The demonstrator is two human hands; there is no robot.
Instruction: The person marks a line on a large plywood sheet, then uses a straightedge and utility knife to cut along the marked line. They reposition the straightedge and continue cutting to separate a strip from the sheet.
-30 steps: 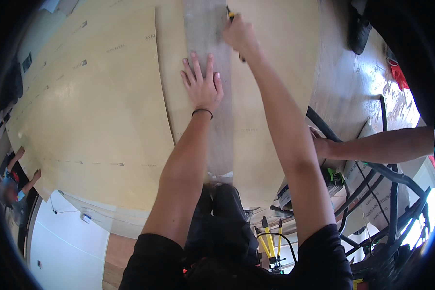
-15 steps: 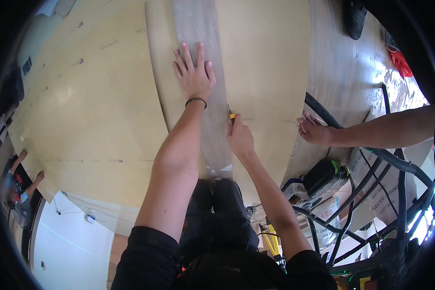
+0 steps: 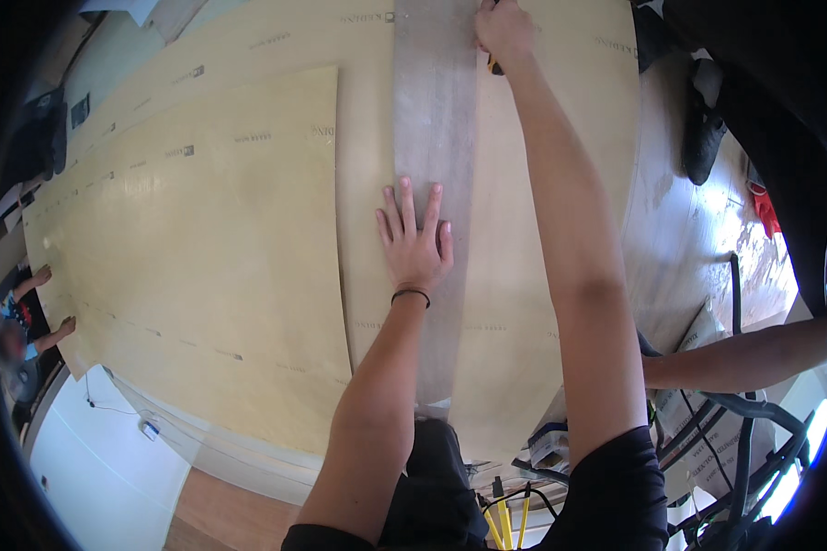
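A long grey plank (image 3: pixel 434 138) lies on a sheet of yellowish printed covering (image 3: pixel 510 266) and runs away from me. My left hand (image 3: pixel 418 248) rests flat on the plank, fingers spread, with a dark band at its wrist. Far ahead, at the upper edge of the view, my right hand (image 3: pixel 507 32) is closed around a yellow-and-black utility knife (image 3: pixel 495 66), beside the plank's right edge. The knife's blade cannot be made out here.
A second yellowish sheet (image 3: pixel 220 220) overlaps at the left, and another person's hands (image 3: pixel 68 325) touch its far-left edge. At the right are another person's forearm (image 3: pixel 735 358), a dark shoe (image 3: pixel 705 138) and black tubing (image 3: pixel 753 409). Yellow legs (image 3: pixel 505 522) stand below.
My right hand has slid far forward along the plank's right edge with the utility knife. My left hand stays spread on the plank. The view has shifted. The other person's right-side hand is now hidden.
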